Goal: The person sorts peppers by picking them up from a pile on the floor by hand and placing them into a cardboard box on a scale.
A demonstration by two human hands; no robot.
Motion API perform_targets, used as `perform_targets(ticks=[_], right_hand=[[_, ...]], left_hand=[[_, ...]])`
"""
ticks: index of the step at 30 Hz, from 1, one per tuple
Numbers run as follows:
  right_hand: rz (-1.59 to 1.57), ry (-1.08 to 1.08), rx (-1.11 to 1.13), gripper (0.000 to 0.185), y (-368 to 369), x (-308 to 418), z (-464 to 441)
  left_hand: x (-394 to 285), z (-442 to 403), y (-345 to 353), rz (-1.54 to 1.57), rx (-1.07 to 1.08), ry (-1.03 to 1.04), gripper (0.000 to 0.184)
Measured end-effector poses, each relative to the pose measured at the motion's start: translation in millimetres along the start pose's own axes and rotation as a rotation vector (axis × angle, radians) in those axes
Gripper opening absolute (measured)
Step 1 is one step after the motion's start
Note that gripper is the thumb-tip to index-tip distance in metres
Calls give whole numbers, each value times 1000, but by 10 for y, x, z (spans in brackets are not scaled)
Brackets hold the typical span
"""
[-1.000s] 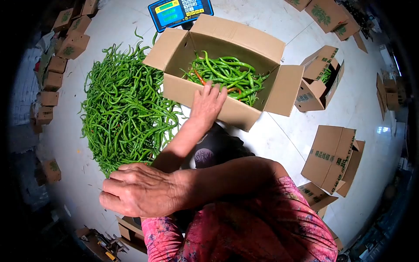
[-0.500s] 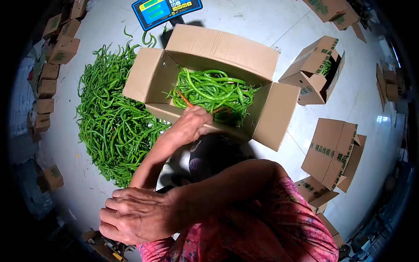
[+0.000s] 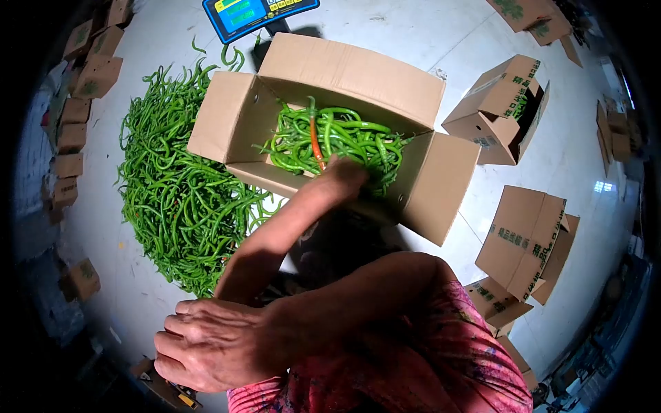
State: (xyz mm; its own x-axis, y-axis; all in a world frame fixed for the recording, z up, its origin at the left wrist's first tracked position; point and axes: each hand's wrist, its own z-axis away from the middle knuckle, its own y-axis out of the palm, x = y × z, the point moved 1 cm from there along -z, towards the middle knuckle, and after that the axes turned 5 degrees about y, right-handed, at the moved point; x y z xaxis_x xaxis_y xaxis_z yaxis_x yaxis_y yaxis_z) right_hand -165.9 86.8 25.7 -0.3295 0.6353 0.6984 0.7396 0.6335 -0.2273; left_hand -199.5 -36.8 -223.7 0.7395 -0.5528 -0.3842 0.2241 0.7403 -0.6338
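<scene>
An open cardboard box (image 3: 351,62) stands in front of me with green chili peppers (image 3: 358,141) inside. My left hand (image 3: 344,179) reaches over its near wall, fingers curled around peppers, with a red pepper (image 3: 315,141) standing out beside the thumb; the fingertips are partly hidden. My right hand (image 3: 210,344) is at the lower left, its arm crossed over in front of my body. Its fingers are curled by my left upper arm, and whatever they hold is hidden underneath. To the left of the box a large heap of green peppers (image 3: 179,186) lies on the floor.
A scale display (image 3: 255,14) stands behind the box. On the right are a partly open carton with peppers (image 3: 496,110) and another carton (image 3: 520,237). More small cartons (image 3: 72,134) line the far left. The floor (image 3: 413,27) is pale tile.
The box appears lower and further left in view than a second ago. My left hand has moved deeper into it and closed on peppers. The red pepper has swung more upright. My right hand stays curled.
</scene>
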Motion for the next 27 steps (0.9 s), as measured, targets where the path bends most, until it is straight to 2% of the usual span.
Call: perform_targets(ticks=[4, 5, 8, 10, 11, 13, 16, 17, 19, 21, 22, 23, 24, 25, 26, 27], right_hand=[[-21, -2, 11, 16, -64, -8, 12], [-5, 5, -18, 15, -73, -25, 3], [9, 1, -66, 13, -78, -73, -20], [12, -4, -86, 13, -136, -98, -32], [22, -5, -99, 13, -136, -108, -56], [88, 52, 42, 12, -167, -124, -55], [123, 187, 197, 14, -297, -239, -89], [152, 196, 159, 19, -386, -293, -113], [267, 208, 99, 27, -503, -328, -169], [369, 261, 48, 20, -486, -321, -227], [334, 364, 30, 16, -436, -328, -209], [298, 465, 8, 12, -387, -337, -191], [363, 409, 92, 14, -326, -340, -164], [429, 350, 175, 16, -279, -352, -143], [496, 290, 255, 19, -234, -378, -108], [534, 189, 342, 12, -172, -448, -28]], left_hand=[[172, 57, -14, -13, -1160, -11, 25], [207, 38, 7, 66, -1051, -16, 30], [292, -342, 327, 182, -488, 200, 33], [144, -105, 339, 470, -849, 505, 31], [92, 82, 262, 505, -978, 437, 30], [10, 457, 100, 553, -1238, 310, 30], [63, 926, 339, 478, -1327, 33, 28], [112, 1161, 492, 726, -1274, 69, 26], [198, 1715, 861, 1034, -1141, -3, 21], [252, 2182, 1134, 950, -851, -274, 22], [305, 2421, 1213, 798, -632, -422, 24], [450, 2567, 1566, 707, -588, -396, 26], [521, 2744, 1807, 703, -572, -490, 28], [605, 2884, 2090, 619, -659, -598, 31], [699, 3036, 2197, 688, -578, -734, 40], [840, 3129, 2505, 565, -784, -795, 38]])
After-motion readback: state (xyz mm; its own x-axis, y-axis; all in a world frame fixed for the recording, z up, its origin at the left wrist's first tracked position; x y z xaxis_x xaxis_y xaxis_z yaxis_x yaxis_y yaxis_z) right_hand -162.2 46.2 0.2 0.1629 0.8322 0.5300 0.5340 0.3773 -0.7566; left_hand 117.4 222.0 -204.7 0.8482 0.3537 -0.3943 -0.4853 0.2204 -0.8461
